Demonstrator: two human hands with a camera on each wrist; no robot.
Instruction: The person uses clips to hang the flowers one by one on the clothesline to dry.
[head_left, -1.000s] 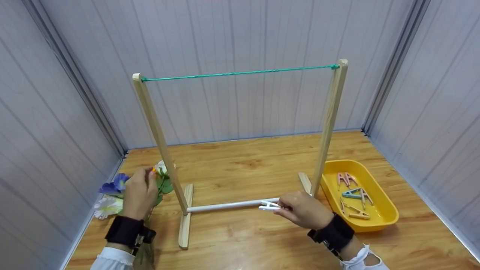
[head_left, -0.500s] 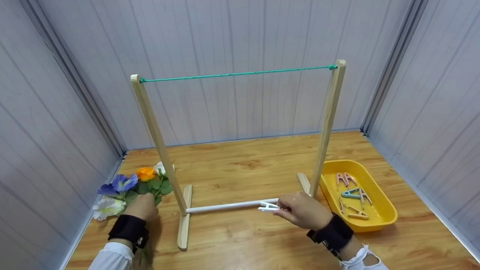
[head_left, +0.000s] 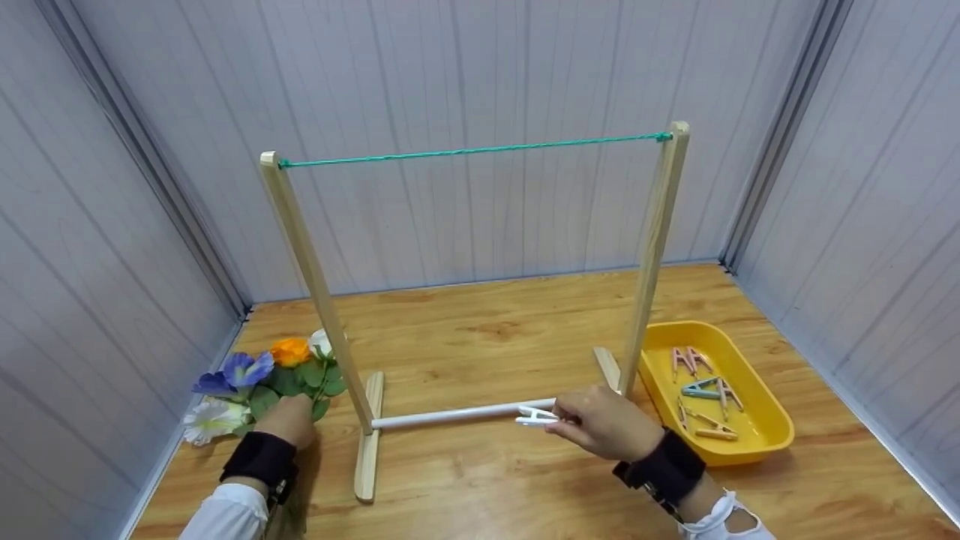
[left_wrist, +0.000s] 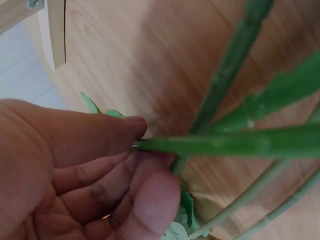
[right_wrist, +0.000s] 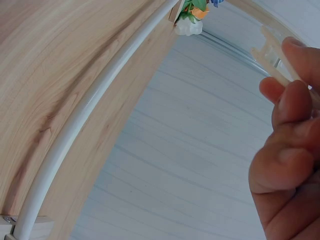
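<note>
At the left, my left hand [head_left: 291,420] is low over a bunch of artificial flowers. In the left wrist view its thumb and fingers pinch a green flower stem [left_wrist: 225,143]; which bloom it belongs to cannot be told. Beyond the hand are an orange flower [head_left: 290,351], a purple-blue flower [head_left: 249,369], a white flower [head_left: 214,421] and a white rose [head_left: 320,343], partly behind the post. My right hand [head_left: 611,424] pinches a white clothespin [head_left: 534,417] in front of the rack's white bar; the right wrist view shows the clothespin [right_wrist: 274,46] between thumb and fingers.
A wooden rack [head_left: 315,281] stands mid-table with a green string [head_left: 472,150] across its top and a white bar [head_left: 465,413] at its base. To the right, a yellow tray [head_left: 776,420] holds several pink, blue and tan clothespins. Pale walls enclose the table.
My left hand has dropped from near the orange flower toward the stems, uncovering that flower. The right hand stays nearly still with its white clothespin.
</note>
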